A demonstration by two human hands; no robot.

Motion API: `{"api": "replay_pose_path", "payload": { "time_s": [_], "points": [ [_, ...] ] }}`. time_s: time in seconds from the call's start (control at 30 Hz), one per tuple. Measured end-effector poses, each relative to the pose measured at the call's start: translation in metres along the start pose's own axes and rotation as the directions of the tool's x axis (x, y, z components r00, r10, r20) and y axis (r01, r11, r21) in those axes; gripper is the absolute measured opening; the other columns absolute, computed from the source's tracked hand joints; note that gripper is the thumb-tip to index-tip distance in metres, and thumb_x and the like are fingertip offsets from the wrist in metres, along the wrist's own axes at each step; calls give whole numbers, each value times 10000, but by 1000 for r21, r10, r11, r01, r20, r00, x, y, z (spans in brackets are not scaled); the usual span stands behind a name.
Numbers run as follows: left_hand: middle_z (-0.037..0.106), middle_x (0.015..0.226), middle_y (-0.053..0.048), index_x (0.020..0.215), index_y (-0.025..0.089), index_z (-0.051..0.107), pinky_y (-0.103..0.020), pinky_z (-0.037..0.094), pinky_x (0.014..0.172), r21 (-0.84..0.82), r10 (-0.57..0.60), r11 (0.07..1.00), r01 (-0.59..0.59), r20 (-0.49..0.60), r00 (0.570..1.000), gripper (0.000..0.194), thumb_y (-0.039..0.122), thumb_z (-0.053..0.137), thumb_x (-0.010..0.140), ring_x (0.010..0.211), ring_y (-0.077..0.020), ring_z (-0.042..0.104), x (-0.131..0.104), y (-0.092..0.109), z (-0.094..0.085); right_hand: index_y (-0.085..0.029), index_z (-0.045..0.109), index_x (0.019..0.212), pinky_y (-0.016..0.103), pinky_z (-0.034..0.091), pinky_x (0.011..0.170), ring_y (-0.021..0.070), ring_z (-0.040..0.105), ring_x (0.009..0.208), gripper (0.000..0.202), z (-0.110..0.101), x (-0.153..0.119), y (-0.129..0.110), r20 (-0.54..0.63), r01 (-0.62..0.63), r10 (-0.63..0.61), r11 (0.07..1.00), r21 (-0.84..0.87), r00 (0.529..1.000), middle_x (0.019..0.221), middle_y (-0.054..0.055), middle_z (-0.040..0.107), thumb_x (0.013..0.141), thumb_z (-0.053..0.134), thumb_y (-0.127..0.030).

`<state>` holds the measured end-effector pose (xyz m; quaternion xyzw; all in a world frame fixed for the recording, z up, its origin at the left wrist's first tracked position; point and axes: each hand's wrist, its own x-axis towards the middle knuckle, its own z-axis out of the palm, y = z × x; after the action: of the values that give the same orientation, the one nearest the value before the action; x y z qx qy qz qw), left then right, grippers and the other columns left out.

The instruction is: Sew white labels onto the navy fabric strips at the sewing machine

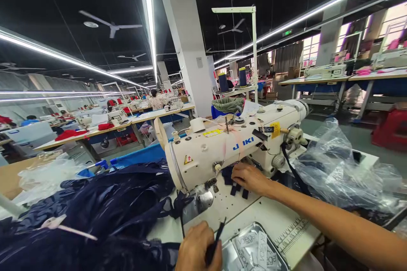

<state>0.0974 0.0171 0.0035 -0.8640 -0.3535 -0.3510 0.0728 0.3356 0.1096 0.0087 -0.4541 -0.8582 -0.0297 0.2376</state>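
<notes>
My left hand [199, 247] is at the bottom centre, its fingers closed on a dark strap [219, 235] whose end sticks up. Further back, my right hand [252, 179] reaches under the arm of a white sewing machine [203, 152], its fingertips at several short dark fabric pieces [237, 188] on the machine bed. Whether it grips one of them is hidden. A metal tray [280, 258] with printed labels [261, 247] lies just right of my left hand. Dark navy fabric [104, 203] is heaped left of the machine.
Clear plastic bags [337, 165] lie right of the machine. A thread stand [254, 42] with dark cones [242, 77] rises behind it. White plastic [47, 175] sits at the far left. Other sewing tables [140, 120] and people fill the background.
</notes>
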Motion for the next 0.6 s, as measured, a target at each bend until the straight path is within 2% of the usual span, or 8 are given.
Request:
{"api": "replay_pose_path", "payload": {
  "time_s": [0.07, 0.13, 0.2, 0.27, 0.37, 0.47, 0.53, 0.6],
  "points": [
    [489, 654, -7, 594, 197, 405, -244, 391, 548, 77, 9, 997, -12, 41, 999, 182, 47, 404, 697, 624, -148, 501, 13, -8, 4, -164, 623, 750, 289, 367, 677, 192, 512, 801, 132, 3, -5, -6, 40, 57, -54, 996, -69, 998, 853, 55, 605, 799, 514, -108],
    [527, 701, -16, 609, 187, 445, -285, 409, 597, 165, 63, 983, -78, 95, 993, 202, -6, 405, 652, 678, -172, 512, 21, -19, 12, -157, 612, 729, 328, 348, 725, 208, 490, 828, 139, 11, -8, -14, 90, 144, -129, 972, -187, 988, 850, 64, 605, 802, 510, -99],
    [549, 690, -11, 617, 182, 465, -309, 422, 622, 203, 105, 970, -134, 151, 983, 230, -38, 401, 637, 686, -179, 524, 22, -30, 21, -147, 599, 725, 355, 329, 759, 211, 475, 823, 175, 19, -10, -21, 130, 215, -184, 934, -286, 974, 814, 74, 598, 821, 469, -79],
    [560, 669, -5, 633, 178, 472, -323, 445, 650, 198, 90, 972, -129, 194, 977, 253, -61, 392, 616, 673, -172, 539, 17, -39, 26, -140, 593, 737, 352, 328, 752, 205, 475, 800, 207, 26, -10, -27, 140, 230, -195, 925, -304, 971, 780, 77, 588, 836, 428, -63],
    [588, 703, -13, 711, 176, 496, -392, 460, 778, 176, 31, 982, -73, 230, 973, 291, -60, 375, 591, 710, -173, 567, 4, -43, 23, -146, 604, 797, 315, 343, 693, 190, 496, 776, 221, 35, -2, -37, 126, 170, -148, 966, -196, 981, 794, 73, 586, 853, 405, -68],
    [628, 841, -55, 854, 167, 531, -442, 432, 887, 112, 47, 991, -77, 247, 968, 307, -11, 380, 654, 867, -199, 580, -7, -39, 13, -176, 617, 912, 278, 363, 671, 169, 534, 751, 192, 44, 8, -46, 160, 99, -106, 994, 53, 981, 828, 49, 601, 840, 454, -105],
    [630, 942, -82, 941, 155, 543, -424, 448, 889, 77, 65, 993, -87, 250, 966, 317, 30, 392, 692, 947, -214, 565, -10, -37, 9, -188, 620, 940, 275, 378, 686, 174, 549, 764, 187, 50, 13, -49, 185, 73, -102, 985, 155, 977, 851, 45, 607, 823, 485, -131],
    [620, 996, -100, 996, 134, 549, -386, 478, 862, 71, 68, 993, -89, 259, 963, 348, 46, 406, 691, 976, -223, 553, -12, -36, 8, -185, 614, 940, 289, 388, 707, 195, 549, 805, 171, 55, 14, -48, 167, 68, -97, 982, 175, 981, 879, 59, 602, 806, 512, -154]
  ]
}}
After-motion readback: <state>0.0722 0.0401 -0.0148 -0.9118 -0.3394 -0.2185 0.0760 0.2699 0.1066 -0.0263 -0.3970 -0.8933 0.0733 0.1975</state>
